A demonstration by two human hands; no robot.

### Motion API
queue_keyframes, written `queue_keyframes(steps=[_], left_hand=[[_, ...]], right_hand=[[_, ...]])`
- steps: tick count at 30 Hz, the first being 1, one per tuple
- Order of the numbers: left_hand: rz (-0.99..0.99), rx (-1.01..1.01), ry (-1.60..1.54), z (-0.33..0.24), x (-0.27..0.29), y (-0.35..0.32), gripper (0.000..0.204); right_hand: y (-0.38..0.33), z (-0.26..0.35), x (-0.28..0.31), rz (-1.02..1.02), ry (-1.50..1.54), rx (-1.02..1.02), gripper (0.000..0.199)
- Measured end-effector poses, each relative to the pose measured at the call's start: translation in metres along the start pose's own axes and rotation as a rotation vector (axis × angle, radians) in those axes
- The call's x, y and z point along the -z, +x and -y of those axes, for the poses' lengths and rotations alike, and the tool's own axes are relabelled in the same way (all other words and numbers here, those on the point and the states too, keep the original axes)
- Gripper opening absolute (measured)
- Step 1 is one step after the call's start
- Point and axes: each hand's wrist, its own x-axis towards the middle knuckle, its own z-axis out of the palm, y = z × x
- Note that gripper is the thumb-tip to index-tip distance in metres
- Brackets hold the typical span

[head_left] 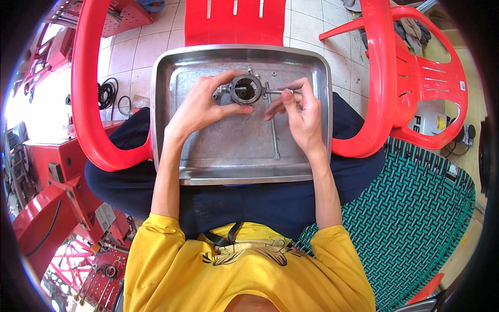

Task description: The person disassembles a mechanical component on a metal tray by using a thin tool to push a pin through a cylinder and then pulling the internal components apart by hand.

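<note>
A dark metal ring-shaped part (258, 97) with a round opening is gripped by my left hand (204, 102), thumb and fingers curved around its left side. A bolt-like piece shows at its left edge, close to my fingers. From the ring's right side a thin metal rod (274, 92) sticks out. The fingers and thumb of my right hand (301, 112) close on its outer end. Below both hands is a metal tray (223, 181). A long slim metal bolt (274, 138) lies in it, running under the rod.
A small nut (274, 74) and bolt pieces lie near the tray's far side. The tray rests on a red plastic chair (234, 31) facing me, between its armrests. Another red chair (431, 78) stands right, by a green woven seat (410, 218). Red machinery (57, 171) is at left.
</note>
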Motion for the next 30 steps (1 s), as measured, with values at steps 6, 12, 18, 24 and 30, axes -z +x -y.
queue_keyframes(steps=[6, 12, 18, 24, 30], left_hand=[[-0.008, -0.005, 0.014, 0.000, -0.003, 0.000, 0.061], [-0.004, -0.017, -0.003, 0.000, -0.001, -0.001, 0.060], [-0.017, -0.030, 0.018, 0.003, -0.004, -0.001, 0.060], [-0.001, -0.026, 0.007, -0.001, -0.002, 0.000, 0.059], [-0.014, -0.037, 0.031, 0.000, -0.002, -0.002, 0.059]], right_hand=[[-0.001, -0.004, 0.004, -0.073, -0.003, 0.015, 0.051], [0.000, -0.018, 0.008, -0.033, -0.131, 0.003, 0.058], [0.000, -0.019, 0.004, -0.102, -0.250, 0.112, 0.050], [0.005, -0.008, 0.001, -0.146, -0.240, 0.122, 0.031], [0.003, 0.000, 0.008, -0.093, -0.097, 0.049, 0.022]])
